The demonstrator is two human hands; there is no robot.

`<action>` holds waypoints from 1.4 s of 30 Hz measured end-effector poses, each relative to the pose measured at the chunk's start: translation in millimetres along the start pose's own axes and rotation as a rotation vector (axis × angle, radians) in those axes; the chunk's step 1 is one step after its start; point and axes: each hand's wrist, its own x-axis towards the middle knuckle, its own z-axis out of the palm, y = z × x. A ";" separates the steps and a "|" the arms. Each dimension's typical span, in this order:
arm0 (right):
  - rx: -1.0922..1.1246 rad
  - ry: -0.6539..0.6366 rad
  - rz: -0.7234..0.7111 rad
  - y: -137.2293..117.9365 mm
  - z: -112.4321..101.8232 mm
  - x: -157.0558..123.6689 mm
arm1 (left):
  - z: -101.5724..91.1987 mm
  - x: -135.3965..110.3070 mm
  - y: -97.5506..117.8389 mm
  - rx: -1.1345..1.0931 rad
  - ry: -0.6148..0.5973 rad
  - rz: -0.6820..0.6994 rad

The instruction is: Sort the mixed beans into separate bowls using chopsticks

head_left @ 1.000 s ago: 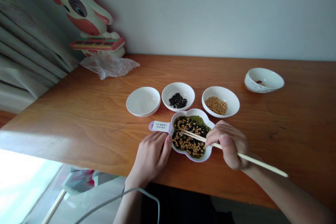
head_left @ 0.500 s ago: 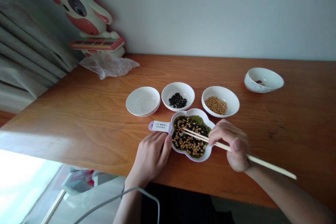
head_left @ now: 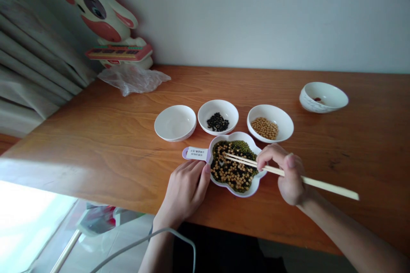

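A pair of light wooden chopsticks (head_left: 323,184) is held in my right hand (head_left: 286,172), fingers closed round them. Their tips reach among the beans in a white, purple-edged flower-shaped dish (head_left: 254,187). Yellow soybeans (head_left: 235,175), black beans and green mung beans (head_left: 240,146) lie mixed in it. My left hand (head_left: 187,185) is closed at the dish's left edge, thumb at the rim, just below the labelled handle (head_left: 196,153). Whether a bean sits between the chopstick tips is too small to tell.
Behind the dish stand a bare white bowl (head_left: 175,123), a bowl (head_left: 229,108) with black beans (head_left: 218,122) and a bowl (head_left: 285,123) with soybeans (head_left: 265,128). A patterned bowl (head_left: 310,103) is at the back right. A plastic bag (head_left: 134,80) and cow toy (head_left: 109,21) are back left.
The chopstick tips have shifted slightly up and to the right in the dish, and their rear ends have risen. My right hand has lifted a little; my left hand stays put.
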 end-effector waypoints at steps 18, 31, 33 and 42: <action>0.012 -0.001 0.047 1.7 0.6 -0.4 | 0.0 -0.1 0.8 0.004 0.029 0.005; -0.023 0.021 0.084 -5.3 1.3 3.6 | 0.3 -0.1 0.3 0.006 0.015 -0.001; -0.007 0.023 0.080 -5.2 1.9 4.2 | 0.4 -0.1 -0.2 0.006 0.010 -0.003; 0.072 0.086 0.077 -1.2 2.7 2.0 | 0.5 -1.0 -0.6 0.006 0.016 0.004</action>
